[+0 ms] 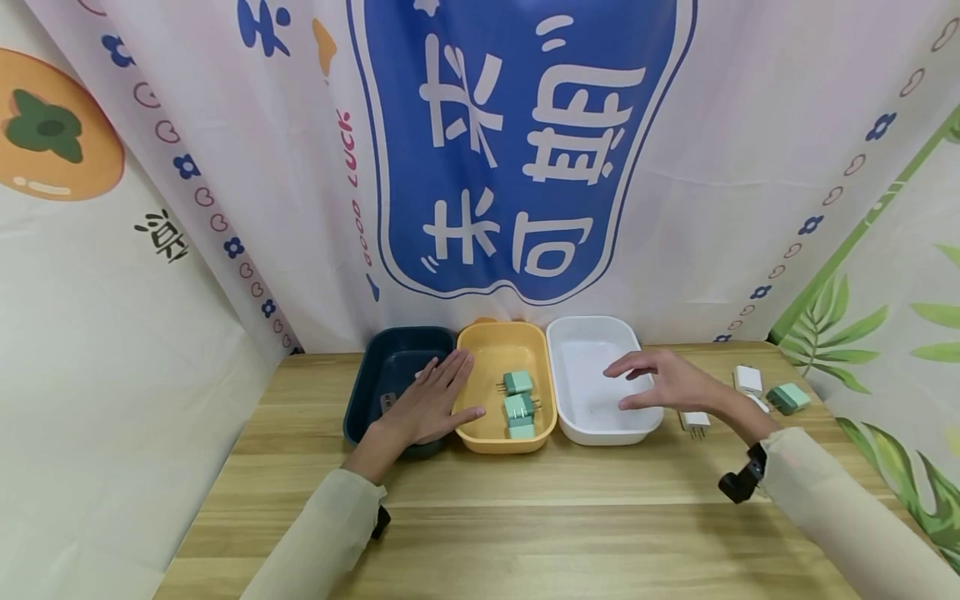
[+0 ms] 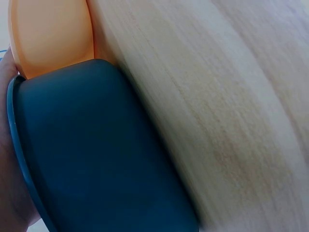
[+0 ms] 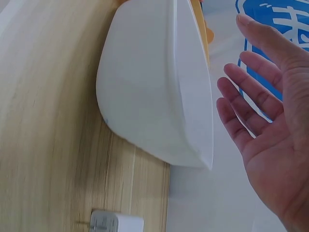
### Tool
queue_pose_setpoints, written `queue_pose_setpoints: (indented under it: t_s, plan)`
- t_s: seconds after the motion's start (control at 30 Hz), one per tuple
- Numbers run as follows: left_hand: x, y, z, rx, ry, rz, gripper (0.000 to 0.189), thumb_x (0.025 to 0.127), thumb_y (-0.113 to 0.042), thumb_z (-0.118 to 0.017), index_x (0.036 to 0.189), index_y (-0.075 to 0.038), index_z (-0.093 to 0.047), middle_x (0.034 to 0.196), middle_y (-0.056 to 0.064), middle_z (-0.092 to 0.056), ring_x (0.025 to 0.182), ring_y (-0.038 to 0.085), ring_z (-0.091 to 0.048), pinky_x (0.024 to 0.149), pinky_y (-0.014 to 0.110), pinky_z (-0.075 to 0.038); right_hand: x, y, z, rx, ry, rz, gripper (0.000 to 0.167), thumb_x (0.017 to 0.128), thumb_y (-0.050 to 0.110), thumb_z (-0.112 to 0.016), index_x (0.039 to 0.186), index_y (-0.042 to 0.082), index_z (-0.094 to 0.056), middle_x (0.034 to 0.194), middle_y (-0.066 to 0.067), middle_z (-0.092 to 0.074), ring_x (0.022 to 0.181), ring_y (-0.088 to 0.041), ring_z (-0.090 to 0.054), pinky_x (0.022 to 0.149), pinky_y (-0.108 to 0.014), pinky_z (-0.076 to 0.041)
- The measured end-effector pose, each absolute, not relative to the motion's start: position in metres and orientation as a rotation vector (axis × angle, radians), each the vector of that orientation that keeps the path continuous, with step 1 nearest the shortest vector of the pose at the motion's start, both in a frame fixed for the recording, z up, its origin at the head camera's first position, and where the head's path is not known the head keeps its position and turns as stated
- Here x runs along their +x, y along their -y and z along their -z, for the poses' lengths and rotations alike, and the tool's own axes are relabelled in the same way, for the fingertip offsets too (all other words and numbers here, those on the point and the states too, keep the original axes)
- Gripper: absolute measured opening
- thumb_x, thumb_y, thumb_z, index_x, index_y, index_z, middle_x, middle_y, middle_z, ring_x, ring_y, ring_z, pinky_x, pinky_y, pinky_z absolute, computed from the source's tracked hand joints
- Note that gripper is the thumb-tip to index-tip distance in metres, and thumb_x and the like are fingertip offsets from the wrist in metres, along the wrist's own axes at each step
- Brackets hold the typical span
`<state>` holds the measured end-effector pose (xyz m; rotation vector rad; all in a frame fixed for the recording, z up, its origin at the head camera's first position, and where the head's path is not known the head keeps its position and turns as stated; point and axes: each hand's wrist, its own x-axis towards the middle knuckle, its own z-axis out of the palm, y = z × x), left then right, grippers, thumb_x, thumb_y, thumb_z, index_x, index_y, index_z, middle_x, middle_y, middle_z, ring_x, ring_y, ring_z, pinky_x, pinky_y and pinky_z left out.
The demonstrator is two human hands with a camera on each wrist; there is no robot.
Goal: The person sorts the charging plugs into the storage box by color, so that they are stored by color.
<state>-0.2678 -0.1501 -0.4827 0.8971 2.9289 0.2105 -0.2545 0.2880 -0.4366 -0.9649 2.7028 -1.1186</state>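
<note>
My left hand (image 1: 427, 408) lies across the adjoining rims of a dark blue-green tray (image 1: 408, 335) and a yellow tray (image 1: 502, 446), palm down with fingers extended. Inside the yellow tray, to the right of that hand, are several green plug chargers (image 1: 517, 408). A small greyish object (image 1: 387, 402) shows in the dark tray, partly hidden by the hand. Over the white tray (image 1: 592, 367) hovers my right hand (image 1: 663, 382), its fingers spread apart and slightly bent, with nothing in them. In the right wrist view its palm (image 3: 275, 145) is bare.
Right of the white tray, a white charger (image 1: 694, 423) lies on the wooden table (image 1: 540, 533) below the right forearm. Farther right are another white charger (image 1: 747, 379) and a green charger (image 1: 788, 398). A printed curtain (image 1: 465, 275) hangs directly behind the trays.
</note>
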Motion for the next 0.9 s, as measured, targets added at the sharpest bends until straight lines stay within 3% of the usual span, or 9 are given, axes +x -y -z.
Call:
queue_pose_setpoints:
  t_s: [0.43,0.63,0.8,0.9]
  plan:
    - [-0.27,0.151,0.485,0.918,-2.946,-0.207,0.096,0.105,-0.072,-0.038,0.171,-0.008,-0.008,0.179,0.011,-0.006,0.165,0.025,-0.003,0.133,0.051,-0.005,-0.248,-0.315,0.428,-0.835,-2.744,1.092,0.043,0.085,0.022,-0.091,0.124,0.008,-0.078,0.126,-0.007,-0.076,0.118,-0.032,-0.069,0.101,-0.049,-0.057]
    - [-0.27,0.151,0.485,0.917,-2.938,-0.194,0.097,0.105,-0.074,-0.035,0.171,-0.009,-0.005,0.179,0.01,-0.004,0.165,0.024,-0.002,0.134,0.051,-0.005,-0.247,-0.329,0.429,-0.781,-2.786,1.048,0.043,0.087,0.025,-0.09,0.125,0.009,-0.078,0.129,-0.009,-0.075,0.118,-0.033,-0.069,0.098,-0.033,-0.057]
    - [-0.271,0.151,0.485,0.91,-2.936,-0.196,0.098,0.104,-0.075,-0.035,0.171,-0.01,-0.005,0.179,0.009,-0.003,0.165,0.024,-0.002,0.134,0.05,-0.004,-0.248,-0.343,0.432,-0.833,-2.804,1.08,0.041,0.086,0.017,-0.09,0.124,0.008,-0.078,0.127,-0.01,-0.076,0.114,-0.026,-0.072,0.096,-0.037,-0.06]
    - [-0.271,0.151,0.486,0.907,-2.935,-0.2,0.097,0.105,-0.074,-0.035,0.171,-0.01,-0.005,0.179,0.009,-0.003,0.165,0.024,-0.002,0.134,0.05,-0.004,-0.248,-0.352,0.434,-0.872,-2.833,1.084,0.038,0.085,0.014,-0.091,0.121,0.011,-0.079,0.123,-0.008,-0.077,0.109,-0.014,-0.072,0.092,-0.032,-0.06]
